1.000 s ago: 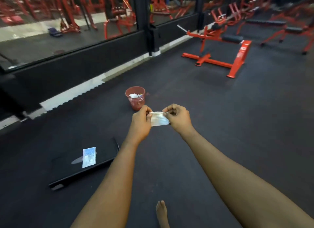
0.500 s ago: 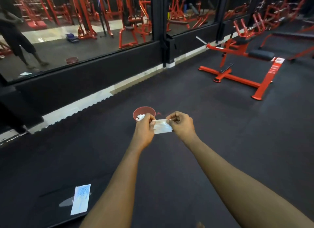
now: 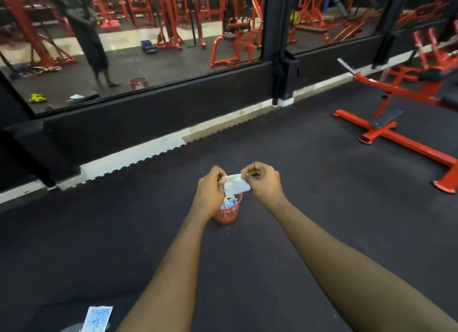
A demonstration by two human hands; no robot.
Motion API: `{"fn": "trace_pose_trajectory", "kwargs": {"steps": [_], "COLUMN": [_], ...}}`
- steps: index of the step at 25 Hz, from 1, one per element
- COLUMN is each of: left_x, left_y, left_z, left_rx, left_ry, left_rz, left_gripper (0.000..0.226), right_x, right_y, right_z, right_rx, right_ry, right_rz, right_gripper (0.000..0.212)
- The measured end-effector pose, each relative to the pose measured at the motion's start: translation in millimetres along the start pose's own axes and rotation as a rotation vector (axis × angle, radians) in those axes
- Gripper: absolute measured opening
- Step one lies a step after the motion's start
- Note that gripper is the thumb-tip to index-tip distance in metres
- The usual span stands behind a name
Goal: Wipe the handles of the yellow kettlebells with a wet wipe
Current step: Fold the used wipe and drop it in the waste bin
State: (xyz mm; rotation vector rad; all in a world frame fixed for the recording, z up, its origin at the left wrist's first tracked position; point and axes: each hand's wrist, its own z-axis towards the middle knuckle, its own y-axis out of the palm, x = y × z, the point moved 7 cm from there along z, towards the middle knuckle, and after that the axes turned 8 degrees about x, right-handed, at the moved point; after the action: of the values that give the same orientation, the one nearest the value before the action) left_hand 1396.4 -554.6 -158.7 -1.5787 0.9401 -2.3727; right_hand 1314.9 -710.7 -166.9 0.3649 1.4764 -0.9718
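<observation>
Since the earlier frame the bin (image 3: 228, 214) has slid in view from behind the knuckles to just below them, and the packet (image 3: 98, 318) has dropped to the bottom edge. The left hand (image 3: 209, 193) and right hand (image 3: 264, 183) share the wipe (image 3: 235, 183). The left pinches its left end with curled fingers, the right nips its top right corner between thumb and forefinger, and the other fingers are tucked in. The wipe is a thin white sheet, folded to a small rectangle. It is taut along the top and slightly creased, and its lower edge hangs just above the bin's mouth.

The bin is a small round basket of red plastic mesh holding white and blue scraps. It stands on the floor (image 3: 322, 207), which is dark grainy rubber with a toothed far edge meeting a pale strip (image 3: 138, 155). The packet, flat with blue print, lies at the floor's near left corner. A red steel bench (image 3: 396, 131) stands at the far right. In the black-framed mirror (image 3: 173, 59), a yellow shape low on the left may be the kettlebells (image 3: 37, 98), but it is too small to be sure.
</observation>
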Motion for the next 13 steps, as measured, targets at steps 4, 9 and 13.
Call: {"fn": "trace_pose_trajectory", "kwargs": {"steps": [4, 9, 13], "left_x": [-25, -72, -106], "left_y": [24, 55, 79], "left_z": [82, 192, 274], "left_rx": [0.041, 0.056, 0.02], "left_ry": [-0.051, -0.083, -0.13], "left_rz": [0.023, 0.009, 0.008], "left_gripper": [0.012, 0.014, 0.013], "right_x": [12, 23, 33], "right_y": [41, 97, 141], "right_z": [92, 201, 281], "right_rx": [-0.073, -0.105, -0.16], "right_ry": [-0.004, -0.006, 0.02], "right_rz": [-0.01, -0.056, -0.098], "right_gripper": [0.009, 0.007, 0.008]}}
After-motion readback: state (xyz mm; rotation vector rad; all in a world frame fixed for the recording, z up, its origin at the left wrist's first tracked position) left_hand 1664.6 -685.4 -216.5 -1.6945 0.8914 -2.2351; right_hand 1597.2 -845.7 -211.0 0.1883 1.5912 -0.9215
